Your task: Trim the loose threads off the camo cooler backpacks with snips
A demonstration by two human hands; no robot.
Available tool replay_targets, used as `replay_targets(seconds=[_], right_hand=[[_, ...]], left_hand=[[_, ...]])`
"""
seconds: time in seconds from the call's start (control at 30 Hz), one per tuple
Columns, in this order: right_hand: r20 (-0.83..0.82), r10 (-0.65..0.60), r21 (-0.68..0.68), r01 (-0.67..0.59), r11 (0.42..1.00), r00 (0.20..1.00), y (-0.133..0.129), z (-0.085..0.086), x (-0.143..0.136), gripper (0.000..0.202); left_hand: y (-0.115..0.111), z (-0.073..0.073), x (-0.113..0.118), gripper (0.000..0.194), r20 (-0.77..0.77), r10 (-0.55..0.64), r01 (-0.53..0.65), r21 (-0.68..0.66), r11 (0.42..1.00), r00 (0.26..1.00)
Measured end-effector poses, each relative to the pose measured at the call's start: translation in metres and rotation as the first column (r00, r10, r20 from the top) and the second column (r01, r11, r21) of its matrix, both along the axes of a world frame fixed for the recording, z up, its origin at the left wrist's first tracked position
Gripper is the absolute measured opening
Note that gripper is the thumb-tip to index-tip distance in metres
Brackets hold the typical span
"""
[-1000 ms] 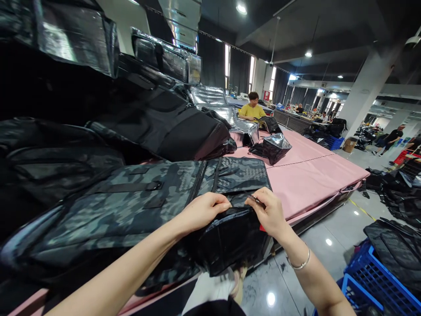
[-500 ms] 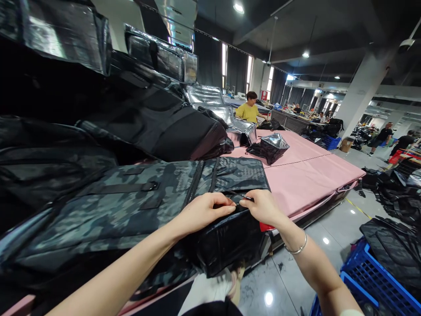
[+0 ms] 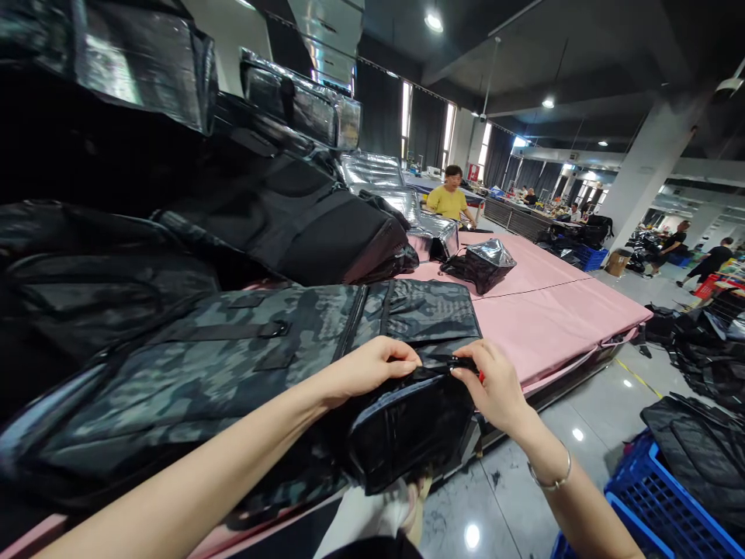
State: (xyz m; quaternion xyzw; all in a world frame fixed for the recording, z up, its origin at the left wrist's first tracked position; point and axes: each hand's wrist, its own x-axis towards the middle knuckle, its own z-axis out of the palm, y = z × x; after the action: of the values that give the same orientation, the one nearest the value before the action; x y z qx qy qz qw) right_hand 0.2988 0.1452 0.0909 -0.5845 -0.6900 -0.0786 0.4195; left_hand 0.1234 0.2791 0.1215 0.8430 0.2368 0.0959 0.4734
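A dark camouflage backpack [image 3: 209,373] lies on its back panel or side in front of me; I cannot tell which. At its near right end, my left hand [image 3: 391,363] pinches a black strap [image 3: 434,362] between thumb and fingers. A short way to the right, my right hand [image 3: 487,376] grips the same strap where a small dark fitting shows, perhaps a buckle. Between the two hands the strap runs over a black end pocket [image 3: 410,427] with a grey-blue edge. Fingers cover most of the fitting.
Black and silver-lined bags [image 3: 291,210] are heaped at the left. A small silver-topped bag [image 3: 486,264] sits on the pink table [image 3: 559,310]. Blue crates [image 3: 687,497] stand on the floor at right, near piled bags. A person in yellow [image 3: 451,203] is beyond the table.
My right hand has moved right, away from my left hand, and more strap shows between them. My left hand stays at nearly the same spot. The view has shifted slightly.
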Motion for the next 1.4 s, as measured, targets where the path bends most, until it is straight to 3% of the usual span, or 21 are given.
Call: replay_targets(seconds=[0.23,0.57,1.1,1.4], right_hand=[[0.125,0.001,0.142,-0.018,0.99,0.992,-0.002,-0.016,0.004,0.013],[0.161,0.032,0.07,-0.044,0.997,0.986,0.003,-0.008,-0.002,0.012],[0.117,0.012,0.139,-0.029,0.99,0.993,0.0,-0.012,-0.002,0.012],[0.167,-0.02,0.098,0.004,0.995,0.986,0.002,-0.009,-0.012,0.014]], left_hand=[[0.001,0.0,0.001,0.035,-0.008,-0.019,0.018,-0.073,0.997,1.0],[0.0,0.001,0.0,0.03,0.008,-0.039,0.039,-0.071,0.997,0.999],[-0.004,0.002,-0.003,0.029,0.001,-0.011,0.011,-0.078,0.997,1.0],[-0.003,0.004,-0.003,0.032,-0.011,-0.026,0.025,-0.101,0.995,1.0]])
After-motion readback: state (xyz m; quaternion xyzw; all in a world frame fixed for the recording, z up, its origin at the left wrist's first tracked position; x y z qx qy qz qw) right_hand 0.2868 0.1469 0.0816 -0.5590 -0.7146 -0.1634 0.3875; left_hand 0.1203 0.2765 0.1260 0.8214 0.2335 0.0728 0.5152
